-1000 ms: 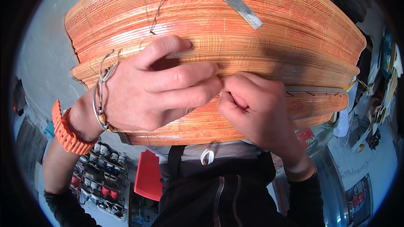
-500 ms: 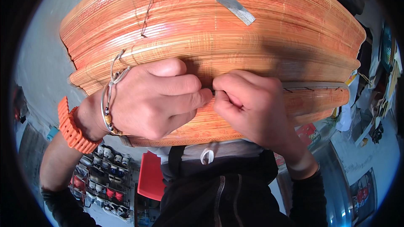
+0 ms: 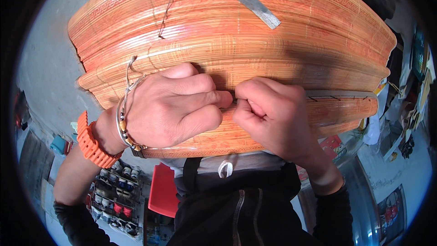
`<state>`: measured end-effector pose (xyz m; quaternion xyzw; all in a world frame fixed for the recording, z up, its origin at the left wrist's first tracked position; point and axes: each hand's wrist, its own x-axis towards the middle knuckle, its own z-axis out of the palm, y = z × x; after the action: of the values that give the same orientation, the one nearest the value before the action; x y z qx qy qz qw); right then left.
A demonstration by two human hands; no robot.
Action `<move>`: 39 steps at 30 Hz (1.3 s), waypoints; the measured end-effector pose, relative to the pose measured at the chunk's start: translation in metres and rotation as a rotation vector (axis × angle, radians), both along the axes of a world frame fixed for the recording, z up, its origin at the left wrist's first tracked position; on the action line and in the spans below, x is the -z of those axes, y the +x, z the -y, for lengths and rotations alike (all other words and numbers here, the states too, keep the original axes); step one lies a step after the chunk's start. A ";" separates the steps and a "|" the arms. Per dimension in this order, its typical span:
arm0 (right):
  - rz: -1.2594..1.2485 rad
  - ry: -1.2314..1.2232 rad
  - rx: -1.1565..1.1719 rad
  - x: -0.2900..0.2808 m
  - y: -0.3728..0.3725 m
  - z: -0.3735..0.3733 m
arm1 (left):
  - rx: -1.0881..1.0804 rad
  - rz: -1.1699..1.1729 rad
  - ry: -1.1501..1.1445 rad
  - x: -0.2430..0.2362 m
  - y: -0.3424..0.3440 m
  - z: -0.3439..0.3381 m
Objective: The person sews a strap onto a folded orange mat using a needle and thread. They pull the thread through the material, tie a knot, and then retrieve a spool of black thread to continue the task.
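Up close, filling the frame from 9 to 3 o'clock: bamboo mat (image 3: 227, 50), orange, thin slats stacked in curved layers, held against the chest.
Left hand (image 3: 168, 107): at 9 o'clock of centre, curled into a loose fist, thumb and forefinger nipped together on something thin at the slat edge; too small to tell whether thread or slat. Knuckles laid flat on the mat, likely to steady the layers.
Right hand (image 3: 268, 114): at 3 o'clock of centre, closed tight, fingertips pinching the same spot, nearly touching the left; likely set opposite so both pull on one point.
Meeting point: dead centre, right on the seam between two layers, shadowed by the fingers.
Wrist gear: orange watch strap (image 3: 93, 141) at 8 o'clock, beaded bracelet (image 3: 125, 127) just beside it, string loop above.
Grey tape strip (image 3: 256, 1): at 12 o'clock on the mat's top face, lying slantwise, seemingly patching the slats.
Loose dark thread (image 3: 164, 18): at 11 o'clock, dangling over the slats.
Stitched edge: at 3 o'clock, dark stitches along a pale border.
Below, at 6 o'clock: dark jacket (image 3: 246, 209), zip down the middle.
Background: red chair (image 3: 161, 191) at 7 o'clock, small jars (image 3: 114, 196) in rows beside it, grey floor (image 3: 41, 64) at 10 o'clock.
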<state>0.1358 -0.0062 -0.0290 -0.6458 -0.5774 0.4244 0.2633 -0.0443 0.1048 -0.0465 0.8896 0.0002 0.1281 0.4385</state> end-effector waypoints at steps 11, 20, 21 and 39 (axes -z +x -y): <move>0.039 0.002 0.026 0.002 -0.002 0.001 | -0.007 -0.003 0.022 0.001 -0.003 0.001; 0.015 -0.014 0.054 0.001 -0.003 0.000 | 0.004 -0.002 0.048 0.001 -0.005 0.001; 0.016 -0.018 0.059 0.001 -0.003 0.000 | 0.000 0.004 0.050 0.001 -0.005 0.001; -0.185 -0.178 0.019 0.001 0.011 -0.005 | -0.004 -0.046 -0.026 0.000 -0.010 0.002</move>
<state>0.1470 -0.0016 -0.0302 -0.6302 -0.5044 0.5294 0.2612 -0.0545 0.1025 -0.0468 0.8866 0.0137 0.1084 0.4495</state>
